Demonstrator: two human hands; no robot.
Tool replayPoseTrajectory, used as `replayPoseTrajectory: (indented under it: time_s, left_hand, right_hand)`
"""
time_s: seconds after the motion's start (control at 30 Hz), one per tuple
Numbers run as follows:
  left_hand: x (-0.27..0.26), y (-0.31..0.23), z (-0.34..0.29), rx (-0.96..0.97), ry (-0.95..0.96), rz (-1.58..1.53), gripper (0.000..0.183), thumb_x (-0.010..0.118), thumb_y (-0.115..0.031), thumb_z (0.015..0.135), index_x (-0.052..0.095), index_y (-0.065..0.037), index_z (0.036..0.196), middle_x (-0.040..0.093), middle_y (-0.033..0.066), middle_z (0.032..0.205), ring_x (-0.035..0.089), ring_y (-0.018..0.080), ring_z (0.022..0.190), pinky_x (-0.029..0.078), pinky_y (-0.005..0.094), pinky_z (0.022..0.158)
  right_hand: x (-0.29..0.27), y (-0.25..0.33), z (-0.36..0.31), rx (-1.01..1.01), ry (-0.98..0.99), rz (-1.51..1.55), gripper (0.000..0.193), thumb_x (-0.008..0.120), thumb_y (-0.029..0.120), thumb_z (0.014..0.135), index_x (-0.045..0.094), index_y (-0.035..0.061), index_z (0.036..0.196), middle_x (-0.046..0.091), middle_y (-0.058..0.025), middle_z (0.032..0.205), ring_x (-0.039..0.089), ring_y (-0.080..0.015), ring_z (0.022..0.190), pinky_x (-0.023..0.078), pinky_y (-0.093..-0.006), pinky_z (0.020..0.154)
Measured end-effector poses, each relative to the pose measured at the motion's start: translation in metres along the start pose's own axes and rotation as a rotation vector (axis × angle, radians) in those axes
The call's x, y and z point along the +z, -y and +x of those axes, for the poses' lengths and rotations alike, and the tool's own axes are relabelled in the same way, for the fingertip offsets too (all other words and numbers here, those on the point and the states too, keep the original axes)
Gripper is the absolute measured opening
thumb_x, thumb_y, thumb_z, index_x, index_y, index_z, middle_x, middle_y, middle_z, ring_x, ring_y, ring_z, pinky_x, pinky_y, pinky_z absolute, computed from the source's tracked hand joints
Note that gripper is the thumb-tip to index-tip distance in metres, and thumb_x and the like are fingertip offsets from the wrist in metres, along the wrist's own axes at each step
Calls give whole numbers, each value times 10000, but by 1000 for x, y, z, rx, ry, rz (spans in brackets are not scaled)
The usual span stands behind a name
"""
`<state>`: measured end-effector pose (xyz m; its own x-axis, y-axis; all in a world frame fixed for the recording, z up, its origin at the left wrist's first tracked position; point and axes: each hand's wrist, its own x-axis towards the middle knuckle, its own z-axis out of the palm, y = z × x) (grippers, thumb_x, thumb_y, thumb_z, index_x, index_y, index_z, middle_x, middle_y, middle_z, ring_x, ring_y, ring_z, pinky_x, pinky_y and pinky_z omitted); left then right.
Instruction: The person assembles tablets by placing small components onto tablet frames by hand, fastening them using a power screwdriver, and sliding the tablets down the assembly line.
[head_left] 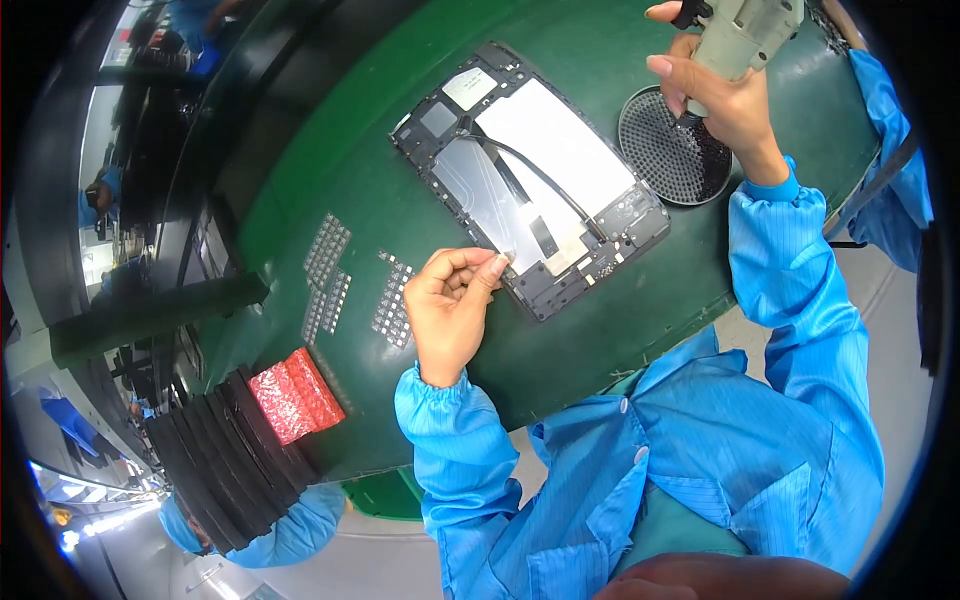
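An opened tablet-like device [545, 130] lies on the green table, its black frame, white battery, metal plate and dark ribbon cables exposed. My left hand [450, 310] pinches thumb and forefinger together at its near left edge; whatever is between the fingertips is too small to make out. In my right hand [735, 105] is a grey-green electric screwdriver [750, 35], gripped around its body. Its dark tip points down into a round black tray [650, 160] with a grid of holes and many tiny dark screws, right of the device.
Sheets of small stickers or parts [325, 270] lie left of my left hand, with another such sheet [392, 310] closer to it. A red bubble-wrap packet [297, 395] rests beside a stack of black trays [225, 455] at the lower left. Other people in blue sit nearby.
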<state>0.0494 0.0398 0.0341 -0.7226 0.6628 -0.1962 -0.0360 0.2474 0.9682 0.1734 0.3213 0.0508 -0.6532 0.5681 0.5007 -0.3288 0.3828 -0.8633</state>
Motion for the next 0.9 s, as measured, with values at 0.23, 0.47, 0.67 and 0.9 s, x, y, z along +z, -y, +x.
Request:
replayPoseTrajectory:
  time_s: [0.23,0.47,0.67,0.9]
  left_hand:
    - [-3,1,3,13,63,21,103,643,-29,813,593,7,895,673,85,841,607,76,679,460,174,547]
    - [-2,2,7,-34,-2,91,176,690,-11,763,567,11,887,661,80,762,609,78,657,455,172,530]
    - [33,17,5,589,-256,414,125,719,-35,705,648,-19,807,577,81,748,581,170,609,466,258,517]
    - [20,12,-7,717,-101,869,241,728,-131,694,675,-71,922,499,49,624,545,199,567,428,340,461]
  right_hand:
    - [-2,-1,0,12,-10,28,401,617,6,796,463,-68,1159,492,-12,574,464,-84,459,349,-216,418]
    - [2,7,-2,39,-22,60,410,609,-11,787,457,-71,1163,481,-20,571,455,-99,446,357,-235,413]
    - [35,37,-13,25,40,230,374,654,-5,753,506,-72,1090,524,-25,545,476,-85,433,371,-221,414]
    - [97,67,-25,106,186,367,379,672,1,751,518,-47,1094,535,-7,554,497,-64,456,401,-209,427]
